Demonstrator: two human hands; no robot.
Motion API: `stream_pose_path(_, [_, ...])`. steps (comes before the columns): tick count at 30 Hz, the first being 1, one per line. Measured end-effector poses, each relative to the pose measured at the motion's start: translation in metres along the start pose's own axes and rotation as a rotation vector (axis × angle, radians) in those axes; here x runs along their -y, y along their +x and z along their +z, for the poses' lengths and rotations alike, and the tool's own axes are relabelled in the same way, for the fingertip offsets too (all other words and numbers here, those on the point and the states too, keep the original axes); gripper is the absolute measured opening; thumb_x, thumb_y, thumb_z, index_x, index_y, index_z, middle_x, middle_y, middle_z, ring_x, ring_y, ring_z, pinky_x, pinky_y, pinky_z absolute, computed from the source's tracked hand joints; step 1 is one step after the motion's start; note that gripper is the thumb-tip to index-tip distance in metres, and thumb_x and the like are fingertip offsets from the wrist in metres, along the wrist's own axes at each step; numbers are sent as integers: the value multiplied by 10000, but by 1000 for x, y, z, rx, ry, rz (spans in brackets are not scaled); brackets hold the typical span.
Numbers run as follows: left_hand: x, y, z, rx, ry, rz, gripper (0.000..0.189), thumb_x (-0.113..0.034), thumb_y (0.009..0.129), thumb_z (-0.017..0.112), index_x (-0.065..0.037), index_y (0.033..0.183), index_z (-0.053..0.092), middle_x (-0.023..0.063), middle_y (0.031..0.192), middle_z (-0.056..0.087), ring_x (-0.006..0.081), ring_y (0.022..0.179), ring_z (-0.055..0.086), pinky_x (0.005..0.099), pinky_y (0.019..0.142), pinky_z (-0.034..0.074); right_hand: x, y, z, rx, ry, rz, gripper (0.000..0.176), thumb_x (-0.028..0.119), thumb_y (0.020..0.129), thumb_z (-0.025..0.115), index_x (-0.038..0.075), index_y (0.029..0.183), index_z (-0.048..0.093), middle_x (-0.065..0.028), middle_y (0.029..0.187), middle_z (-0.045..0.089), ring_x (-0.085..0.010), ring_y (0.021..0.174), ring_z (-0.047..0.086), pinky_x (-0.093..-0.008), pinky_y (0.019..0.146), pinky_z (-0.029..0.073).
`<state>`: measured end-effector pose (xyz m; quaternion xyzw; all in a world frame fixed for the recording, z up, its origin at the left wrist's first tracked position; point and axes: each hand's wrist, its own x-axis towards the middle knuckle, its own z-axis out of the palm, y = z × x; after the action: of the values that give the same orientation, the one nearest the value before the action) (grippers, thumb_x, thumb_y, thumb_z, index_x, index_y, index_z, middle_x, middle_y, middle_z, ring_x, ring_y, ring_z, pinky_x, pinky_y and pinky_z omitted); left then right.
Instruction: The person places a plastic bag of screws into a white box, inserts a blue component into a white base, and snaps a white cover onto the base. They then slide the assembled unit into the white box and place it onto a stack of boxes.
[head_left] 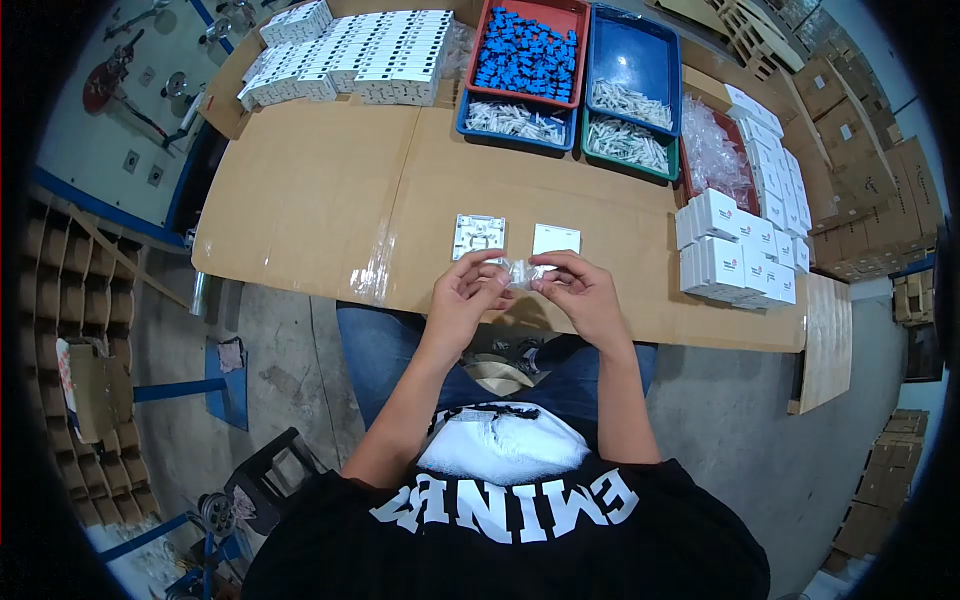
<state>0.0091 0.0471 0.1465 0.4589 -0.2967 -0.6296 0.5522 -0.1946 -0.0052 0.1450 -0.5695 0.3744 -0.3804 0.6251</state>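
Between my two hands is a small clear plastic bag [518, 273], pinched at either side above the front edge of the table. The fingers of my left hand [468, 295] close on its left end, and my right hand [582, 292] grips the right end. What the bag holds is too small to make out. Just beyond my left hand a white square plastic part [479, 236] with moulded detail lies on the cardboard. A plain white square plate [556, 238] rests beyond my right hand.
Flattened cardboard [300, 180] covers the table. At the back stand a red tray [583, 60] of blue pieces and several trays of white pieces, including a blue tray [630, 50]. White boxes [735, 250] are stacked at right, more white boxes [400, 65] at back left.
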Motion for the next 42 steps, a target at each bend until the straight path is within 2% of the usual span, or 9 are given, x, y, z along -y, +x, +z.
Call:
stream_pose_path(6, [22, 6, -23, 56, 141, 39, 384, -31, 961, 712, 18, 1328, 613, 60, 1088, 692, 105, 928, 686, 242, 842, 561, -9, 0, 2, -21, 125, 119, 253, -52, 929, 712, -42, 1178, 668, -79, 1146, 690, -129, 999, 693, -263, 895, 575])
stream_pose_path(8, [25, 8, -25, 32, 179, 41, 377, -23, 954, 714, 19, 1317, 625, 60, 1104, 688, 103, 923, 683, 244, 844, 562, -12, 1, 5, -21, 24, -17, 247, -43, 930, 717, -42, 1170, 660, -81, 1107, 701, -125, 1002, 689, -266, 894, 576])
stream_pose_path(15, [13, -3, -9, 20, 317, 131, 288, 10, 949, 704, 17, 1236, 696, 55, 1089, 696, 103, 937, 675, 245, 801, 553, -26, 3, 5, -10, 32, 118, 230, -32, 934, 718, -49, 1160, 679, -84, 1132, 697, -136, 1031, 681, -272, 898, 583])
stream_pose_path(22, [48, 8, -40, 6, 461, 141, 260, 44, 921, 709, 21, 1179, 729, 58, 1076, 695, 114, 935, 677, 250, 836, 558, -47, 2, 19, -1, -163, -1, 232, -7, 945, 710, -41, 1174, 699, -87, 1163, 704, -170, 1051, 688, -297, 899, 601])
stream_pose_path(30, [28, 45, -69, 29, 876, 396, 241, -42, 894, 762, -13, 1133, 745, 126, 1051, 743, 222, 938, 708, 340, 826, 570, -56, 42, 29, -65, -569, -50, 161, 148, 928, 737, 52, 1055, 760, -115, 891, 727, -247, 790, 715, -356, 675, 549])
stream_pose_path(32, [24, 66, -81, 8, 1169, 626, 196, -147, 865, 798, -75, 1046, 770, 89, 1028, 749, 286, 916, 683, 425, 868, 516, -60, 60, 28, -79, -644, -146, 162, 157, 922, 743, 58, 1050, 758, -112, 892, 727, -263, 804, 710, -370, 694, 549])
stream_pose_path(35, [21, 84, -86, -24, 1308, 716, 143, -216, 868, 783, -136, 986, 774, 30, 928, 734, 243, 910, 658, 438, 945, 420, -70, 81, 27, -90, -778, -283, 144, 173, 906, 749, 68, 1003, 743, -103, 903, 720, -300, 850, 687, -411, 748, 545])
stream_pose_path(37, [25, 94, -89, -42, 1310, 752, 125, -216, 864, 783, -137, 961, 770, 26, 914, 726, 238, 900, 657, 442, 951, 410, -76, 90, 29, -127, -812, -439, 131, 156, 926, 735, 55, 1009, 735, -110, 919, 713, -298, 849, 686, -398, 748, 549])
stream_pose_path(42, [32, 98, -90, -22, 1334, 618, 110, -176, 874, 773, -119, 967, 755, 31, 918, 716, 256, 917, 654, 455, 960, 414, -82, 95, 33, -92, -923, -309, 83, 150, 899, 710, 81, 941, 727, -93, 910, 694, -314, 919, 688, -449, 762, 555])
